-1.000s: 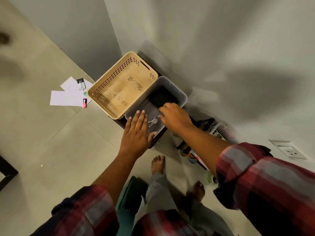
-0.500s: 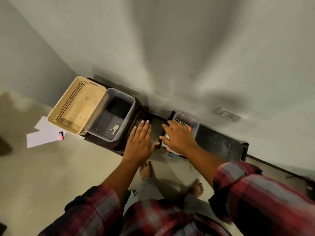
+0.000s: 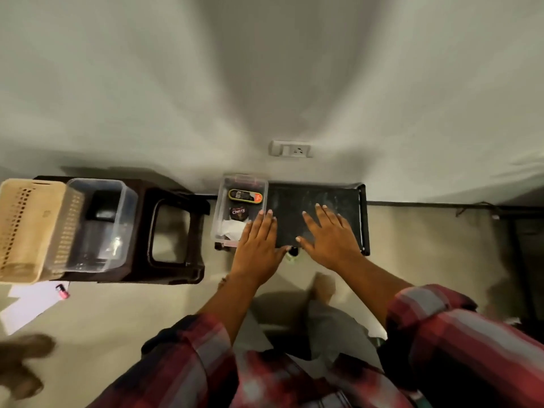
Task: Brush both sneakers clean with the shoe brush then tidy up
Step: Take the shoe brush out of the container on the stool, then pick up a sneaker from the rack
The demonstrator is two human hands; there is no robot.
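At frame centre, a clear plastic box (image 3: pixel 242 212) holds an oval shoe brush (image 3: pixel 245 195) and a round black polish tin (image 3: pixel 239 212) on a low black shelf (image 3: pixel 319 212). Left hand (image 3: pixel 258 247) and right hand (image 3: pixel 329 235) hover flat, fingers spread, grasping nothing.

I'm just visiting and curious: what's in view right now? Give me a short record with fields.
left hand: open, flat, over the near corner of the clear box
right hand: open, flat over the black shelf
clear box contents: a round tin, an oval item, something white
to the left: tan basket, clear bin, brown stool
sneakers, brush: not visible
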